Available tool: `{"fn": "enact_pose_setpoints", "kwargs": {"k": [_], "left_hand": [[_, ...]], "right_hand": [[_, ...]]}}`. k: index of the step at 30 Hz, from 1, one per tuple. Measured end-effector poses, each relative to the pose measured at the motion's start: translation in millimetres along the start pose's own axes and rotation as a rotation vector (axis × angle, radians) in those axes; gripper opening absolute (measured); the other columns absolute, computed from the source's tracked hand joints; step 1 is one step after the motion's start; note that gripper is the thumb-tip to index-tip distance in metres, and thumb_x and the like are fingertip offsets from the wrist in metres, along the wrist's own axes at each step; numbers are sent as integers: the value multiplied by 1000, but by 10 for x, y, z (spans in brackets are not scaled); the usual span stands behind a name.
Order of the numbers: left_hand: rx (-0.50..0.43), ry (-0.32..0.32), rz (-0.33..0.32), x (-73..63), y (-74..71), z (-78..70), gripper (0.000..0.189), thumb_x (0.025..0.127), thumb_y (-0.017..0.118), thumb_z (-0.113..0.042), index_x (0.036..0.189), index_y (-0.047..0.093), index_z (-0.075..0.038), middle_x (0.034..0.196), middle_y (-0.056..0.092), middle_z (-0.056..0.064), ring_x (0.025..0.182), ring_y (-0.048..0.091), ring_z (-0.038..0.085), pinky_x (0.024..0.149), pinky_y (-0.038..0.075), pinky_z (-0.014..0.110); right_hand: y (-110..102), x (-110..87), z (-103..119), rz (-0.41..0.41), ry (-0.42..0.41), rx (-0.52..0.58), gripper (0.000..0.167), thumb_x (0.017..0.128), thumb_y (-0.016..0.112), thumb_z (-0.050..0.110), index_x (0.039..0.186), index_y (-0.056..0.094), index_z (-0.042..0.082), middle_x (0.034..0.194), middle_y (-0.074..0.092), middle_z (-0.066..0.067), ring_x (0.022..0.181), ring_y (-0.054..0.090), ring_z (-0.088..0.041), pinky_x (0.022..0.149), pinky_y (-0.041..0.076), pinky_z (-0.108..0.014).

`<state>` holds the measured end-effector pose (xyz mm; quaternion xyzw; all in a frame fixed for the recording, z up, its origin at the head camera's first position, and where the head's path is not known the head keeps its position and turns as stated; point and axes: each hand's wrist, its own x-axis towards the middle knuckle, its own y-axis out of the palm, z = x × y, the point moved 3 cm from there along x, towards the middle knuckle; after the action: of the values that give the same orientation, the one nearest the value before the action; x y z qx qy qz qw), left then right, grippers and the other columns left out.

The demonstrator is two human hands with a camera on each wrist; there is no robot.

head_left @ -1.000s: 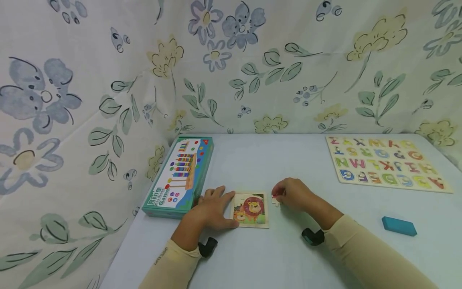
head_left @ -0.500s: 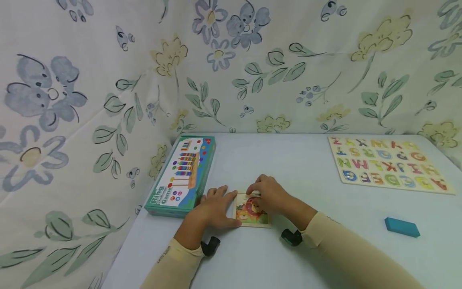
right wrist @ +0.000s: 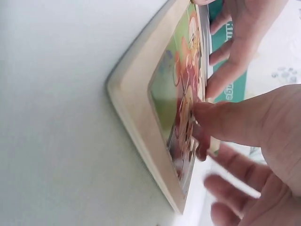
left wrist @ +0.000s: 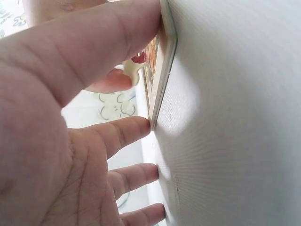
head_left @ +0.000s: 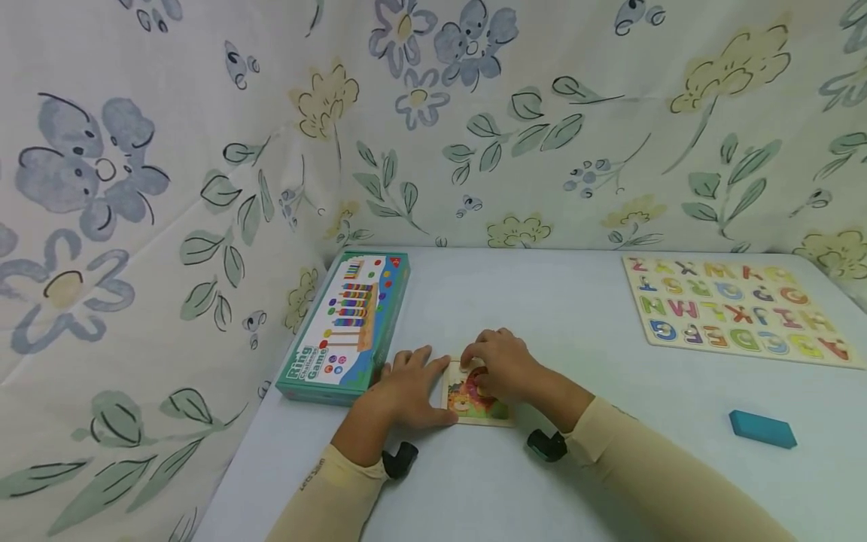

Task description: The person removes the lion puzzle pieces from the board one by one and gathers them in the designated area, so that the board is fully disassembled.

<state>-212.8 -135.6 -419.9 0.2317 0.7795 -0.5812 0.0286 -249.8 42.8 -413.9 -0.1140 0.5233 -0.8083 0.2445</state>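
Note:
A small wooden jigsaw puzzle [head_left: 482, 422] with a lion picture lies flat on the table in the head view. My left hand [head_left: 411, 395] spreads along its left side, thumb and index fingertip at the frame's corners. In the left wrist view its other fingers reach straight down to the tabletop. Over the puzzle's upper right part is my right hand [head_left: 503, 366], which hides some of the picture. Thumb and finger pinch a puzzle piece [right wrist: 202, 142], tilted close over the picture in the right wrist view. The left wrist view shows this puzzle piece [left wrist: 134, 69] as pale with red.
A green Ring Challenge Game box [head_left: 345, 331] lies left of my left hand. An alphabet puzzle board [head_left: 738, 348] is at the back right. A teal block [head_left: 762, 429] sits at the right. Flowered cloth [head_left: 433, 181] hangs behind the white table [head_left: 467, 497].
My right hand has carried the puzzle piece left from beside the puzzle to over it, and stays there. My left hand keeps its place at the frame. The head view shifts slightly.

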Motion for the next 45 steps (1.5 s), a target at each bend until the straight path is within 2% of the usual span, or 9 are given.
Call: {"fn": "enact_pose_setpoints", "kwargs": {"k": [4, 7, 13, 16, 20, 27, 34, 42, 45], "left_hand": [[5, 5, -2, 6, 4, -10, 91, 83, 77, -57, 159, 38, -25, 167, 25, 10, 150, 23, 41, 119, 24, 67], [8, 3, -2, 11, 7, -9, 91, 83, 77, -57, 159, 38, -25, 167, 25, 11, 151, 23, 41, 119, 24, 67], [-3, 4, -5, 12, 14, 3, 92, 83, 78, -57, 159, 38, -24, 167, 26, 11, 150, 23, 41, 119, 23, 68], [-5, 5, -4, 14, 22, 10, 92, 83, 77, -56, 159, 37, -24, 167, 26, 11, 151, 23, 41, 119, 22, 68], [-4, 2, -2, 20, 24, 5, 92, 84, 77, -56, 160, 37, -24, 167, 25, 12, 151, 22, 41, 119, 21, 68], [9, -13, 5, 19, 20, -2, 93, 83, 78, -55, 160, 36, -25, 168, 24, 12, 151, 22, 42, 119, 22, 69], [-3, 1, 0, 10, 19, -11, 92, 83, 78, -55, 159, 37, -23, 167, 25, 13, 150, 23, 43, 118, 24, 69], [-1, 0, -2, 14, 25, -3, 92, 83, 78, -55, 160, 37, -24, 167, 24, 12, 150, 22, 42, 118, 24, 68], [2, -1, -2, 24, 32, 1, 92, 83, 78, -55, 159, 37, -24, 167, 24, 12, 150, 22, 42, 118, 24, 68]], "right_hand": [[-11, -16, -26, 3, -14, 89, 28, 93, 72, 5, 117, 74, 20, 106, 70, 2, 101, 62, -18, 95, 54, -44], [-61, -42, -54, -5, -25, 142, 30, 95, 70, 4, 122, 71, 17, 101, 71, 3, 94, 62, -13, 91, 56, -40], [-313, -191, -237, -83, -65, 155, 20, 93, 74, 5, 111, 73, 14, 95, 72, 3, 89, 64, -12, 81, 57, -36], [-422, -306, -432, -99, -29, 145, 18, 92, 75, 5, 106, 74, 16, 94, 71, 5, 90, 64, -13, 81, 56, -35], [-495, -480, -724, -76, 53, 145, 17, 92, 75, 7, 106, 74, 16, 95, 70, 5, 90, 61, -15, 82, 55, -35], [-457, -657, -1007, -16, 135, 186, 16, 91, 77, 12, 107, 79, 16, 98, 71, 4, 87, 58, -15, 77, 52, -31], [-375, -652, -1067, -38, 176, 155, 17, 92, 76, 9, 108, 80, 13, 106, 73, 0, 96, 63, -16, 86, 57, -39], [-363, -638, -1021, -68, 169, 84, 14, 89, 77, 4, 101, 80, 9, 98, 72, -1, 91, 63, -17, 82, 58, -38], [-373, -614, -964, -58, 172, 63, 16, 90, 76, 7, 106, 79, 9, 101, 71, -2, 92, 62, -19, 82, 57, -39]]}}
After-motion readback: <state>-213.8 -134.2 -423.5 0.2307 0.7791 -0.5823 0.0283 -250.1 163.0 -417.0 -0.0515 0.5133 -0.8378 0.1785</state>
